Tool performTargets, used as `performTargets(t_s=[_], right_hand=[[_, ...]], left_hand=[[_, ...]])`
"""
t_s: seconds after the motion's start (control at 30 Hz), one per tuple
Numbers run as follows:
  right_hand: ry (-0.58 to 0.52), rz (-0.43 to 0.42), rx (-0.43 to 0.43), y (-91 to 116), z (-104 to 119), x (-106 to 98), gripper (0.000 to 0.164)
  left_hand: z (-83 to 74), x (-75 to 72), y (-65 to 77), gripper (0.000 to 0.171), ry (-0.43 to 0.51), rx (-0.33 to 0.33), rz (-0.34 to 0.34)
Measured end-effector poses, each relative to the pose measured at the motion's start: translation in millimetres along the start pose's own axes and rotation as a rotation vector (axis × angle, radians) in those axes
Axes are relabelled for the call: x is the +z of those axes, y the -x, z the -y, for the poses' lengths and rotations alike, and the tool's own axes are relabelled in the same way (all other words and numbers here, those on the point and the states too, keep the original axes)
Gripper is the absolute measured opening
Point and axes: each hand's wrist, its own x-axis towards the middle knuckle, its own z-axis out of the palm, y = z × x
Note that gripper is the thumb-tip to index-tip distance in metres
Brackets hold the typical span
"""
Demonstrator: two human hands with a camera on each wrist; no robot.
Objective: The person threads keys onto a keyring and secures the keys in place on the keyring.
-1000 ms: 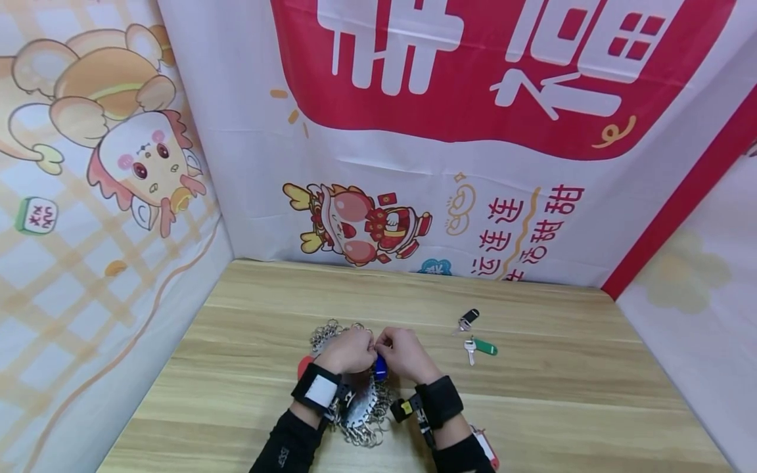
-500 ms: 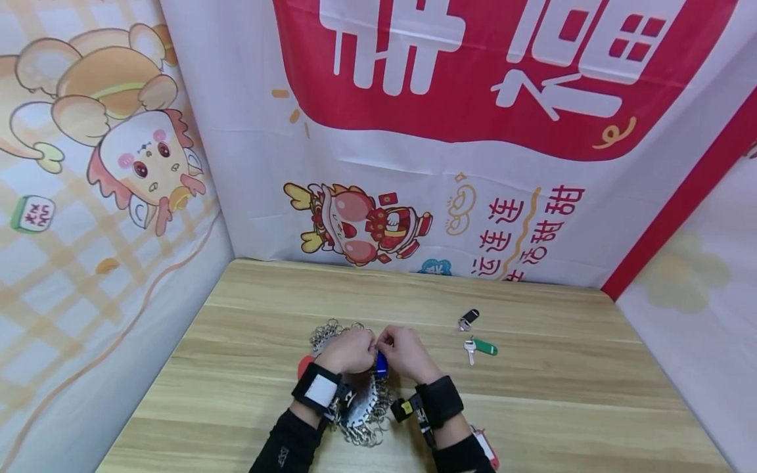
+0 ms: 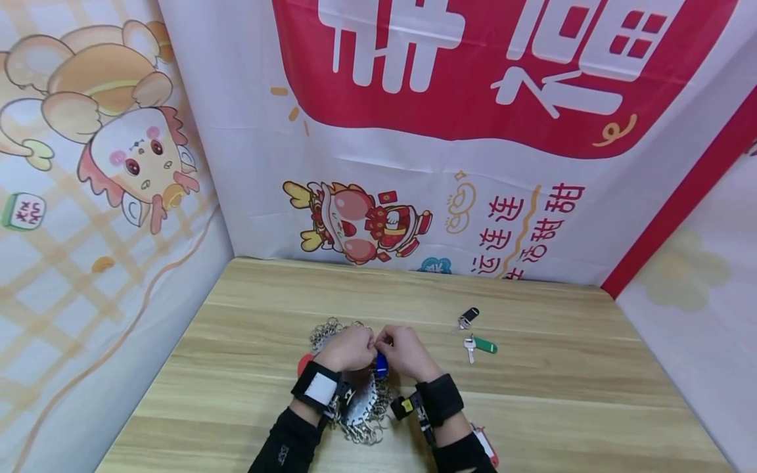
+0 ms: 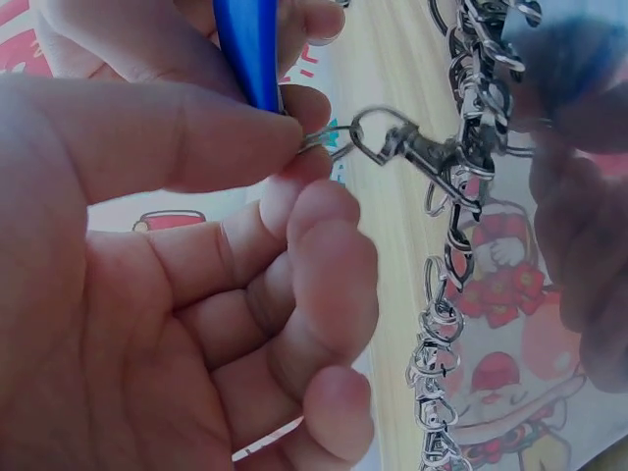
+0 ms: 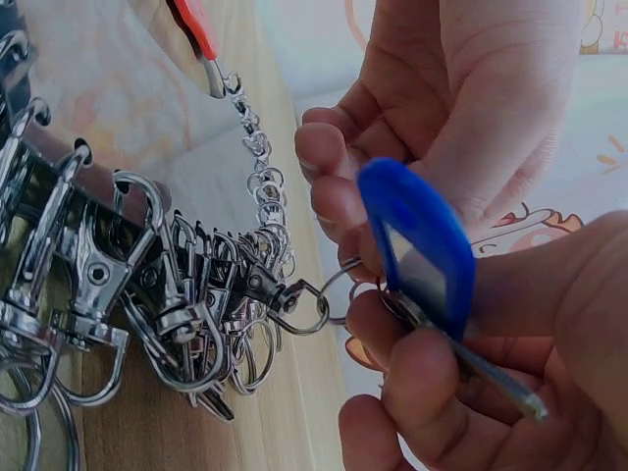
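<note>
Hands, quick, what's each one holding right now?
Left hand: pinching a metal ring.
Right hand: holding the blue tag and key.

Blue plastic tag (glossy), shiny metal clasps, smooth wooden table.

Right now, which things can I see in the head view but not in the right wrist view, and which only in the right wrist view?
Only the head view shows the black key tag and the green key tag with its silver key.

Only the right wrist view shows the metal key beside the blue key tag, and the split ring linked to a snap hook.

Both show the blue key tag, left hand, right hand and wooden tabletop.
</note>
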Motion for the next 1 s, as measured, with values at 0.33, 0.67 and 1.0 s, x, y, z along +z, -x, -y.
performTargets(t_s=[0.33,0.67,1.0], right_hand=[[0.015,-0.043,0.022,0.3,-0.7,1.0,0.010],[0.024,-0.015,-0.024,-1.3,-1.6,3.7,0.010],[-0.008,-0.051,0.034,-1.1,0.4,4.2,0.012]], left_hand=[[0.4,0.2,-0.5,0.031,-0.008,0.026,0.001],[0.4,0.0,1.5,0.031,0.009,0.007,-0.025],[2.6,0.9,-1.6,0.028,0.015,0.026,0.008]])
